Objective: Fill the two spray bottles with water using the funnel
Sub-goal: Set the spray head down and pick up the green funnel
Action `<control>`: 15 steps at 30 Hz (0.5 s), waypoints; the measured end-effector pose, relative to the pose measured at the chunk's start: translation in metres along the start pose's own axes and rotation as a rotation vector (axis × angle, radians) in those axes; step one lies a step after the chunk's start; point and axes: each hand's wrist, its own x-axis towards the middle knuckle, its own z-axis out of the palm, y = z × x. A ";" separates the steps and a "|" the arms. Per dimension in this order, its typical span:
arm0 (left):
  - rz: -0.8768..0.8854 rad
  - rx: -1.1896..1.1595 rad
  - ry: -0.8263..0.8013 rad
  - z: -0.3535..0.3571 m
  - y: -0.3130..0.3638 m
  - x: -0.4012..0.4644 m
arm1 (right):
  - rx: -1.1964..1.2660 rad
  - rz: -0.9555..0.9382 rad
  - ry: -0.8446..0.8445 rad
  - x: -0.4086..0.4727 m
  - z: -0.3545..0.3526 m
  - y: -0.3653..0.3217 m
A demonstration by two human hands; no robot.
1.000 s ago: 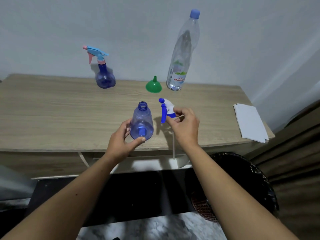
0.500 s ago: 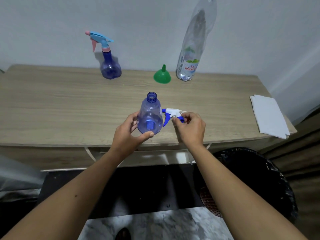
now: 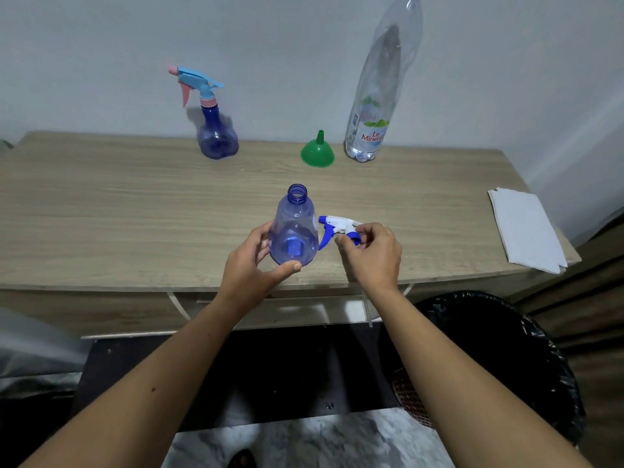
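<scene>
- Here, the left hand (image 3: 251,261) holds an open blue spray bottle (image 3: 294,228) near the front edge of the wooden table (image 3: 118,211), thumb across its lower front and fingers curled round its left side.
- The bottle's threaded neck is bare and uncapped, and it tilts slightly away toward the far side.
- Just right of that bottle, the right hand (image 3: 373,253) pinches a white and blue trigger sprayer head (image 3: 337,228) between thumb and fingertips, at its blue collar.
- The sprayer head lies sideways with its nozzle pointing left, close to the bottle's shoulder; whether they touch cannot be told.
- A thin clear dip tube (image 3: 366,304) runs down from under the right hand, past the table's front edge.
- At the far side of the table, left of centre, stands a second blue spray bottle (image 3: 216,136), upright, with its light blue and pink trigger head screwed on.
- The green funnel (image 3: 317,153) sits mouth down at the far side, spout pointing up, between the second spray bottle and the water bottle.
- Just right of the funnel stands a tall clear plastic water bottle (image 3: 378,96), upright against the wall, its top cut off by the edge of the view.
- A folded white paper towel (image 3: 525,228) lies on the right end of the table, well apart from the hands.
- Below the table's right end stands a bin lined with a black bag (image 3: 506,349).
</scene>
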 end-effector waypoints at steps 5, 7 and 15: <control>0.019 -0.004 -0.001 -0.001 0.001 0.001 | 0.015 -0.019 0.058 0.010 -0.006 -0.013; 0.019 -0.025 0.006 -0.001 0.000 0.002 | 0.070 -0.051 0.073 0.023 -0.004 -0.021; 0.044 -0.068 0.056 0.003 -0.007 0.004 | 0.187 -0.145 -0.003 0.089 0.030 -0.065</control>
